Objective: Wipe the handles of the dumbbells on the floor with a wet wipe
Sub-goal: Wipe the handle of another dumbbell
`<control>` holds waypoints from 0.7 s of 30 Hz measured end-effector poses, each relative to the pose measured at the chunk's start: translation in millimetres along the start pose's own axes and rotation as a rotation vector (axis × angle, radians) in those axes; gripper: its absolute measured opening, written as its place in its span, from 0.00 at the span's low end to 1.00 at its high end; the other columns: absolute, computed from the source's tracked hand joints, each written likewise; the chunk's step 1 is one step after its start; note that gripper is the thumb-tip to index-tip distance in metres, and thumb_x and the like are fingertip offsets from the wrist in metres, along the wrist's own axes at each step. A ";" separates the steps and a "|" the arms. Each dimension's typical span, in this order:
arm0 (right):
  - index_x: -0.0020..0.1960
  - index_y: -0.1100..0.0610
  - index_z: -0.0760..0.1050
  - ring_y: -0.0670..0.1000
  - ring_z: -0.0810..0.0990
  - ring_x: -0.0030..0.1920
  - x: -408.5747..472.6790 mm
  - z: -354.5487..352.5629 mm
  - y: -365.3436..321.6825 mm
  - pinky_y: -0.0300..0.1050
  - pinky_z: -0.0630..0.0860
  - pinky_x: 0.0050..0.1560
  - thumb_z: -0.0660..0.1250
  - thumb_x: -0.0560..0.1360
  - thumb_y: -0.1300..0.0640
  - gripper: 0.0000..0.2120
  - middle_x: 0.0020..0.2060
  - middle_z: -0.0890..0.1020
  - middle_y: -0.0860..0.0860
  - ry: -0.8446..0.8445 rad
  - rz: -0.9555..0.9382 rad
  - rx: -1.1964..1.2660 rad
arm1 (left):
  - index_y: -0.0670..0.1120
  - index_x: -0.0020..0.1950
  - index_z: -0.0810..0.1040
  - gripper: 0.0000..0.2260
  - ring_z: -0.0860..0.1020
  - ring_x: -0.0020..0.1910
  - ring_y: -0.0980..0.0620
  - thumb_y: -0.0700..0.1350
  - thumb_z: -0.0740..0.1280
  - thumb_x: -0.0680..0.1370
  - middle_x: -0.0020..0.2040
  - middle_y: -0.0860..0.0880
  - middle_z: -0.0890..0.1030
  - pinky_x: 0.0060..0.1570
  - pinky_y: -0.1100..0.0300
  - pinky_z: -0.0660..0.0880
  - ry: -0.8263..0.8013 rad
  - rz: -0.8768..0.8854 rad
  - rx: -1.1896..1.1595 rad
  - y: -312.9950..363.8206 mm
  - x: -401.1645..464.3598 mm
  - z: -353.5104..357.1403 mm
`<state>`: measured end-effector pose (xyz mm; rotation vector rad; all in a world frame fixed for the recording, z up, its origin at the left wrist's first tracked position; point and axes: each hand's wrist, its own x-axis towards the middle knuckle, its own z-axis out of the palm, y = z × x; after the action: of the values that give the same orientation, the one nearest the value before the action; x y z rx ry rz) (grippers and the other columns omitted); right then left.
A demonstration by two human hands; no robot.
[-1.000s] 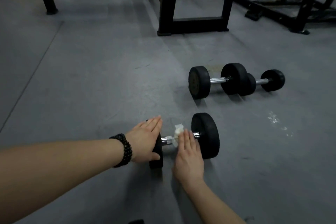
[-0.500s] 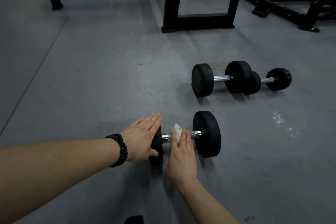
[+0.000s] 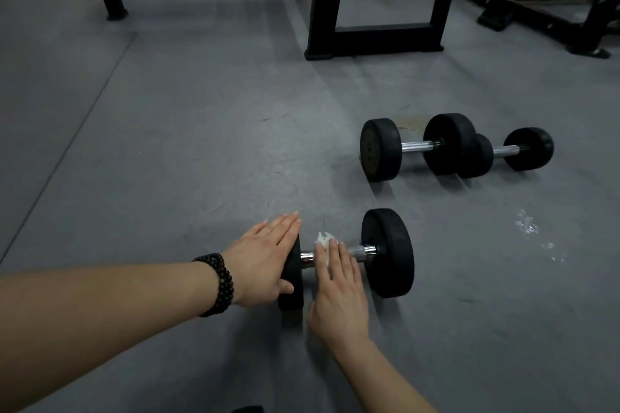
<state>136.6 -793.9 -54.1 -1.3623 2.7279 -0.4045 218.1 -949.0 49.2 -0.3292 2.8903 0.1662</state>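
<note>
Wipe (image 3: 324, 240) and right hand (image 3: 339, 292) have slid left along the chrome handle (image 3: 361, 251) of the near dumbbell (image 3: 385, 253) since a second ago, so the bare stretch beside the right-hand weight now shows where my fingers covered it. I take that to mean this handle is well under way, with the short bit by the left weight still to rub. My right fingers lie straight and close together, pressing the wipe flat on the bar rather than curling round it (a white tuft sticks out past my fingertips). My left hand (image 3: 265, 258), beaded bracelet (image 3: 218, 283) at the wrist, stays flat and uncurled against the left weight, steadying it so the dumbbell does not roll. The dumbbell lies on the grey floor (image 3: 167, 161) toward its near edge. Two more dumbbells (image 3: 453, 147) lie end to end farther out and to the right, untouched, before the black rack frame (image 3: 375, 33).
</note>
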 end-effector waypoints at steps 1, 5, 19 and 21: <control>0.79 0.58 0.54 0.57 0.54 0.78 -0.2 -1.1 2.3 0.53 0.49 0.75 0.64 0.64 0.56 0.45 0.78 0.58 0.58 0.004 0.019 -0.001 | 0.44 0.80 0.36 0.49 0.39 0.79 0.52 0.62 0.67 0.76 0.80 0.47 0.36 0.77 0.55 0.41 0.007 -0.002 -0.010 -0.2 0.0 0.9; 0.80 0.57 0.54 0.56 0.49 0.79 -1.1 0.0 2.8 0.52 0.46 0.75 0.64 0.66 0.55 0.43 0.79 0.54 0.58 -0.019 -0.051 0.029 | 0.45 0.80 0.35 0.49 0.38 0.79 0.53 0.62 0.67 0.76 0.80 0.48 0.36 0.77 0.55 0.40 0.003 -0.005 -0.025 -0.9 -0.1 3.4; 0.78 0.60 0.58 0.55 0.54 0.78 -5.8 4.0 19.5 0.51 0.56 0.76 0.58 0.66 0.62 0.40 0.78 0.56 0.55 0.101 -0.009 0.031 | 0.44 0.80 0.36 0.49 0.39 0.79 0.53 0.62 0.66 0.76 0.80 0.48 0.37 0.77 0.54 0.40 -0.037 -0.003 -0.011 -4.2 2.3 -1.6; 0.79 0.61 0.54 0.55 0.51 0.79 -2.3 -3.0 32.8 0.52 0.52 0.77 0.62 0.64 0.62 0.44 0.79 0.54 0.56 0.103 0.116 0.024 | 0.44 0.80 0.36 0.48 0.40 0.79 0.53 0.63 0.65 0.76 0.80 0.49 0.37 0.77 0.54 0.41 -0.046 0.014 0.009 -7.6 4.3 -4.0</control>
<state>112.0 -772.7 -60.0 -1.2030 2.8571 -0.5109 214.9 -957.8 51.4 -0.2999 2.8477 0.1615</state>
